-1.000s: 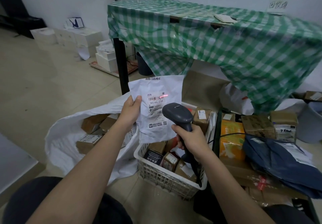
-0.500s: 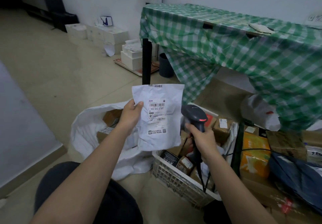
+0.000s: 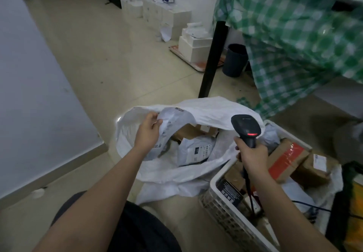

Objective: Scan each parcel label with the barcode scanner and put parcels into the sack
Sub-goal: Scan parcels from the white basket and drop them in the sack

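Left hand [image 3: 148, 132] is pinching the white poly mailer [image 3: 169, 132] by its upper-left edge, thumb on top, fingers curled behind. It is hanging inside the open mouth of the white sack [image 3: 206, 108], label side facing right, lower half curling under. Not released.

The mailer is looking thin, limp and light; the film is buckling around whatever soft item is inside. Judgement: an edge pinch is enough, no need for a full grasp. The film is probably slick, so a corner or seam hold beats the flat face. Nothing fragile is suggested; dropping it in should be fine.

In the sack, another grey mailer [image 3: 196, 150] is lying flat on the bottom and brown cartons [image 3: 193, 131] are sitting behind it under the far flap. The sack mouth is sagging, with its right rim draping against the basket [image 3: 216, 181].

Right hand [image 3: 252, 155] is wrapping the handle of the barcode scanner [image 3: 246, 129], head up and tilted away, red indicator glowing, cable trailing down into the basket. It is pointing at no label.

The white basket is sitting just right of the sack, holding taped cardboard boxes [image 3: 284, 156], a black box and more mailers. Those boxes are going to be stiffer and heavier: grip them across opposite faces.

Far right, a green checked tablecloth [image 3: 284, 35] is hanging over a table.
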Demonstrator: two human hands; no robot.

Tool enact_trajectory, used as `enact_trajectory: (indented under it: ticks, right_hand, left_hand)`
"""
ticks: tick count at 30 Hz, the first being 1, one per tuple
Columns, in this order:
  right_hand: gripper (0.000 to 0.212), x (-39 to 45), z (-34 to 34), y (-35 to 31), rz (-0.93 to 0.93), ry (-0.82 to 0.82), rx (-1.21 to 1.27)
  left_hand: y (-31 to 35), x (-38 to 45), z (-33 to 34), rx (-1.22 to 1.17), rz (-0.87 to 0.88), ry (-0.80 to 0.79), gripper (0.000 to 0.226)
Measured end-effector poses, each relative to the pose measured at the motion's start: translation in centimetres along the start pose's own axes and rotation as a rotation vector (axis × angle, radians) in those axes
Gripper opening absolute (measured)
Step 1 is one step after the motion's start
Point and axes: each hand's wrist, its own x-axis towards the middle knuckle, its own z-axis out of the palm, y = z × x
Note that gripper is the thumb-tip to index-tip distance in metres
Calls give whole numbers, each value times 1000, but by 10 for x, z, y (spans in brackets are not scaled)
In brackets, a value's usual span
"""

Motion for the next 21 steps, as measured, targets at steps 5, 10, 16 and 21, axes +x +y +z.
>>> enact_trajectory:
  ticks: [5, 10, 16, 21]
  right_hand:
    - [38, 61, 10, 9, -276, 213, -376]
    - [49, 116, 11, 19, -234, 226, -612]
    - [39, 144, -1, 32, -151, 291, -716]
    - [34, 143, 1, 33, -175, 182, -646]
  left_hand:
    - [-26, 30, 57, -11, 77, -157, 8]
    - [-38, 40, 99, 2, 46, -187, 13]
    - [-48, 52, 116, 429, 310, 15, 10]
    - [-42, 39, 132, 437, 488, -143, 9]
